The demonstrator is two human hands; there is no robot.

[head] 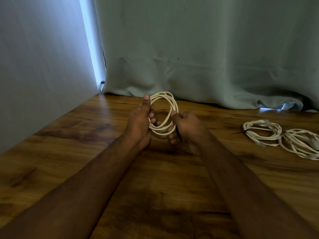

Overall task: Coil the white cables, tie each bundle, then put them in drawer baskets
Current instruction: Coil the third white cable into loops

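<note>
Between both hands (pixel 187 124), coiled white cable (pixel 173 100)

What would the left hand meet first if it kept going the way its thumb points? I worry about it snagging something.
Most likely the green curtain hanging behind the table's far edge. The left hand, gripping the held cable coil, points up and away; nothing else shows in that line, though depth is unclear.

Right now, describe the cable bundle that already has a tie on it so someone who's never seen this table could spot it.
Look at the right side of the wooden table, where two white coils lie side by side. It is the tied bundle on the left, nearer the hands. Unlike the outer coil, it has a dark tie cinched on its left edge.
</note>
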